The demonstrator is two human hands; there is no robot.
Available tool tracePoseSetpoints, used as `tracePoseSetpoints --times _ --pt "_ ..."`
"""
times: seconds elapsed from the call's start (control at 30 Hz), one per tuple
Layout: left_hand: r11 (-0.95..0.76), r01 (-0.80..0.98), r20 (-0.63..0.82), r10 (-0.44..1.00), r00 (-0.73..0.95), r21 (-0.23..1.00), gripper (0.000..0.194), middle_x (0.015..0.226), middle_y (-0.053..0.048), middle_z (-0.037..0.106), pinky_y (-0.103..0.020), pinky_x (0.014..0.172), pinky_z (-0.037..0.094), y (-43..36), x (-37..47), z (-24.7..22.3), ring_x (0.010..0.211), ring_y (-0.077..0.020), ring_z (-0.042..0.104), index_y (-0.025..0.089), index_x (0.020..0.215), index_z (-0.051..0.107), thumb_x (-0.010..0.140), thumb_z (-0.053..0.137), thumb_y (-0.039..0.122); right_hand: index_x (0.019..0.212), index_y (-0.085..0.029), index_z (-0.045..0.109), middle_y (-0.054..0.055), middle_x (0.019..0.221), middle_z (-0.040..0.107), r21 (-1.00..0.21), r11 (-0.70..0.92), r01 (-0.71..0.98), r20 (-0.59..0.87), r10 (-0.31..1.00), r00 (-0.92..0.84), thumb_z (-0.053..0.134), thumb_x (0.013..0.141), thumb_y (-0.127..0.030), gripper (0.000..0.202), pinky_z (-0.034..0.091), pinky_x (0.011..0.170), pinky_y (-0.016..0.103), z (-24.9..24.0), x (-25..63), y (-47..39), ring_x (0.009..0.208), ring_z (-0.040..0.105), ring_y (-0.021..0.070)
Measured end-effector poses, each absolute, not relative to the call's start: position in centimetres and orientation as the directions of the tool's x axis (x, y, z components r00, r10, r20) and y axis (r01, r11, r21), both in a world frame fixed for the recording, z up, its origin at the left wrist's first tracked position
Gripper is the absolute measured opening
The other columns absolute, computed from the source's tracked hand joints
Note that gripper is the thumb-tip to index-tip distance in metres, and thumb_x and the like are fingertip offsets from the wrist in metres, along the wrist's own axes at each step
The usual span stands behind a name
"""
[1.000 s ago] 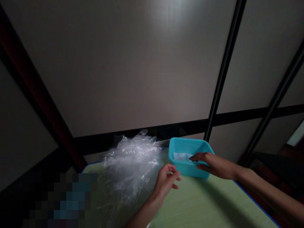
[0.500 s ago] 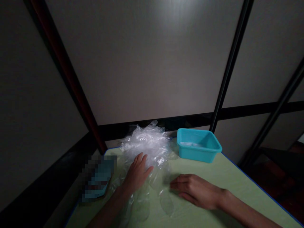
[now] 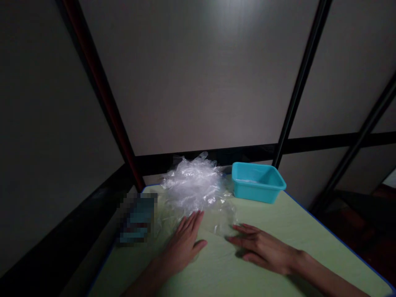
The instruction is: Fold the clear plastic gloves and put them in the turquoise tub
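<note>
Right hand [image 3: 267,248] withdrawn from turquoise tub [image 3: 256,192].

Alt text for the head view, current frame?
Two bare hands, left and right, spread open on a pale green table before a heap of crumpled clear plastic. A turquoise bin stands right of the heap; a pixelated patch lies left.

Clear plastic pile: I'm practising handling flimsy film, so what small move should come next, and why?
Probably have the right hand pinch the edge of the loose plastic: its fingertips are right beside that edge, and the left hand also looks open.
</note>
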State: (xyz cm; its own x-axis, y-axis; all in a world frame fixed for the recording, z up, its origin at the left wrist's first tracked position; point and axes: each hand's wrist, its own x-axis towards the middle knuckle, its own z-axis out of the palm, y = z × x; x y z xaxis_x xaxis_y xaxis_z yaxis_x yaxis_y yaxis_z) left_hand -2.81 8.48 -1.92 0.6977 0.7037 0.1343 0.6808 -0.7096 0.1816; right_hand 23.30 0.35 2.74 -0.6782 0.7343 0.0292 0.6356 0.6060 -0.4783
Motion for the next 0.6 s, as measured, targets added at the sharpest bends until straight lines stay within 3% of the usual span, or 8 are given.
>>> tracePoseSetpoints --times 0.2,0.33,0.4,0.5,0.6 --pt "-0.736 0.671 0.144 0.676 0.723 0.083 0.057 0.141 -0.008 0.026 -0.047 0.104 0.016 8.9 -1.6 -1.6 0.129 -0.0235 0.019 0.019 0.135 0.022 0.084 0.046 0.03 0.11 -0.019 0.057 0.006 0.113 0.059 -0.508 0.491 0.707 0.119 0.854 -0.507 0.04 0.089 -0.034 0.03 0.035 0.096 0.037 1.4 26.2 -1.8 0.115 0.043 0.0209" --pt "-0.726 0.685 0.107 0.688 0.718 0.07 0.053 0.138 -0.01 0.031 -0.049 0.103 0.017 10.0 -0.6 -1.2 0.128 -0.0257 0.022 0.016 0.133 0.029 0.086 0.045 0.033 0.095 -0.019 0.06 0.005 0.087 0.064 -0.48 0.441 0.758 0.192 0.897 -0.399 0.044 0.087 -0.034 0.024 0.041 0.084 0.036 0.9 25.9 -1.9 0.095 0.053 0.0204" --pt "-0.718 0.692 0.12 0.695 0.709 0.074 0.051 0.137 -0.011 0.033 -0.049 0.102 0.018 11.0 -0.3 -1.2 0.127 -0.0261 0.024 0.015 0.132 0.031 0.086 0.044 0.032 0.099 -0.019 0.058 0.006 0.09 0.061 -0.43 0.453 0.781 0.209 0.891 -0.402 0.046 0.085 -0.032 0.023 0.041 0.082 0.036 1.1 25.1 -1.5 0.089 0.053 0.0202" --pt "-0.717 0.692 0.144 0.696 0.704 0.08 0.05 0.135 -0.012 0.036 -0.049 0.102 0.017 12.4 -0.1 -1.1 0.126 -0.0265 0.026 0.014 0.131 0.034 0.086 0.045 0.031 0.11 -0.017 0.053 0.009 0.106 0.055 -0.354 0.457 0.816 0.231 0.888 -0.397 0.053 0.08 -0.032 0.033 0.038 0.086 0.038 1.4 24.0 -0.8 0.098 0.048 0.023" --pt "-0.731 0.677 0.175 0.68 0.712 0.088 0.048 0.136 -0.011 0.035 -0.047 0.104 0.015 12.6 -0.1 -0.5 0.127 -0.0245 0.024 0.014 0.13 0.035 0.085 0.045 0.029 0.099 -0.019 0.059 0.008 0.11 0.053 -0.326 0.463 0.824 0.246 0.883 -0.399 0.053 0.08 -0.027 0.021 0.034 0.09 0.038 1.0 23.2 0.0 0.104 0.044 0.0232"
